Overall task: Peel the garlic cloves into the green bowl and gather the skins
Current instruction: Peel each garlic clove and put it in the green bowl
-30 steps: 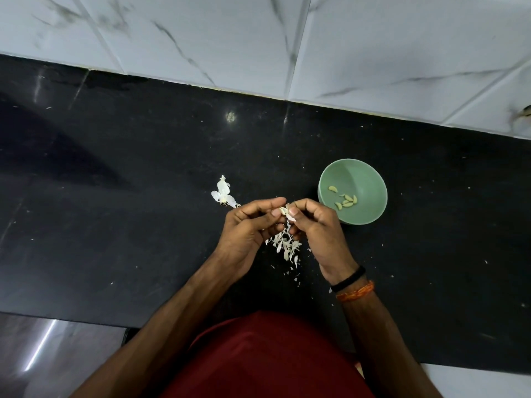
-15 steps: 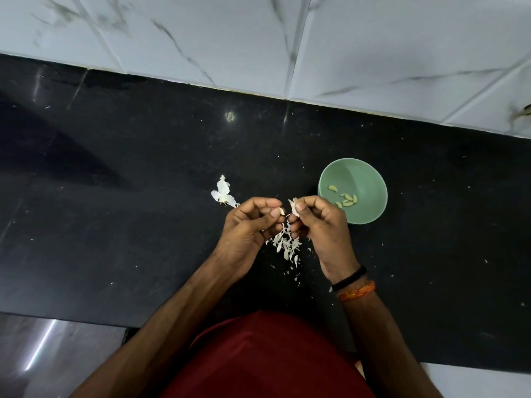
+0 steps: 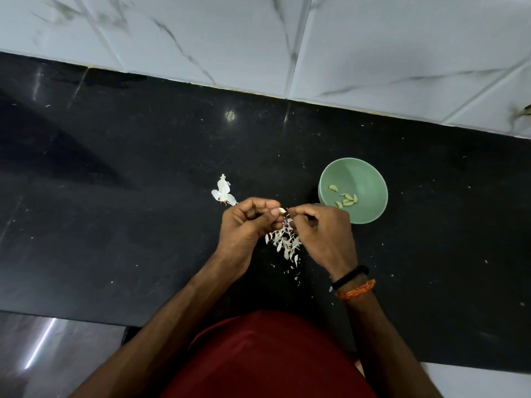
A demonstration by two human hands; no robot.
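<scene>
Mid-frame, the left hand [image 3: 247,222] pinches a clove [image 3: 282,210] while the right hand [image 3: 321,234] pinches something at it, too small to make out. Skins [image 3: 284,242] lie on the surface [image 3: 115,225] below, partly hidden; the bowl [image 3: 370,179], just right, holds peeled cloves [image 3: 346,199].

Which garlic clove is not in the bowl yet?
The garlic clove pinched in the fingers of the left hand, just left of the green bowl. The other cloves all lie inside that bowl.

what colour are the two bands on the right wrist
One black band and one orange band below it, seen clearly in the head view.
</scene>
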